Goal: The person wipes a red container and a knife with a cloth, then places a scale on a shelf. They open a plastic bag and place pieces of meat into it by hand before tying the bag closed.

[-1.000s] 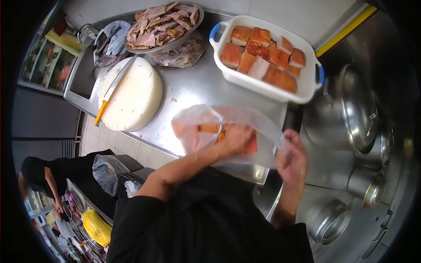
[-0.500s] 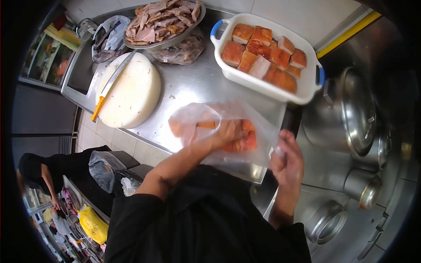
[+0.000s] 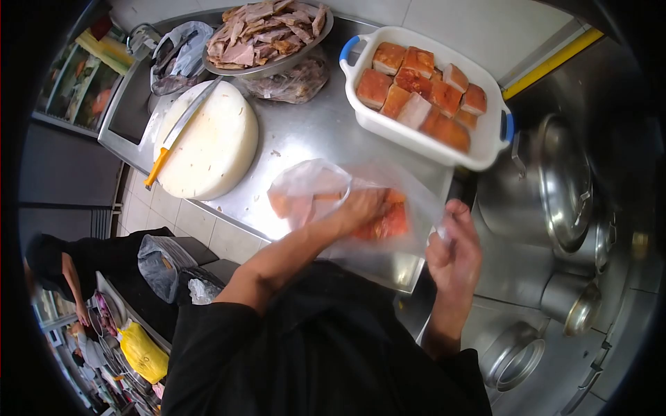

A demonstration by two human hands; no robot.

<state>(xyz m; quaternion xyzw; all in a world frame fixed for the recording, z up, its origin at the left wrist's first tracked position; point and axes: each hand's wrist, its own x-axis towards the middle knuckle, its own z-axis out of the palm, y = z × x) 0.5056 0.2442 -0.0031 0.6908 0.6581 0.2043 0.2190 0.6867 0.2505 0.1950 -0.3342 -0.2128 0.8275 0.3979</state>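
A clear plastic bag (image 3: 423, 201) with reddish-orange pieces of meat (image 3: 395, 222) in it lies on the steel table. My left hand (image 3: 362, 209) is inside the bag, over the meat; its fingers are blurred and partly hidden, so its grip does not show. At the bag's right side, my right hand (image 3: 454, 239) is closed on the edge of the plastic and holds it up. Beyond the bag stands a white tub (image 3: 402, 137) with blue handles, filled with several square blocks of browned, skin-on meat (image 3: 415, 80).
On the steel table (image 3: 291, 132), a knife (image 3: 184, 125) with an orange handle rests across a thick round white chopping block (image 3: 215, 149). A metal bowl of sliced meat (image 3: 267, 35) stands behind. Large steel pots (image 3: 538, 187) are at right. Another person (image 3: 69, 270) works at far left.
The whole view has shifted slightly. My left hand stays inside the bag among the meat, and my right hand still holds the bag's edge.
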